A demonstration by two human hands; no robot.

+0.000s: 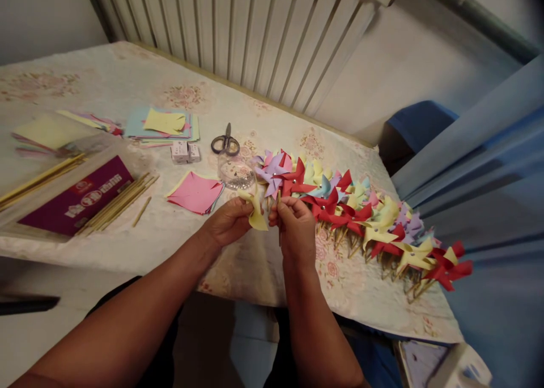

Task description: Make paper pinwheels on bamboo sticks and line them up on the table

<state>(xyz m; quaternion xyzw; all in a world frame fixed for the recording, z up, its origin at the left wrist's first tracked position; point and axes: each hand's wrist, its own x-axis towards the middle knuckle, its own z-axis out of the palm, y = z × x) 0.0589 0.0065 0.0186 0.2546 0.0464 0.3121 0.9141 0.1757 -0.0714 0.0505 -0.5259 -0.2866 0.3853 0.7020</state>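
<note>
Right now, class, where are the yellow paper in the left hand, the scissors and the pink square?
Yellow paper (257,219), head view: its lower curl.
Scissors (228,137), head view: where blades meet handles.
Pink square (193,192), head view: its middle.

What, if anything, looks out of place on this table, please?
One short stick lies by itself, just right of the bundle, which makes it look stray. I see nothing plainly spilled or damaged.

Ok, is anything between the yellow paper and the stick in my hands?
Only the fingertips of your right hand, beside the stick; nothing else visible separates it from the yellow paper in your left hand.
</note>
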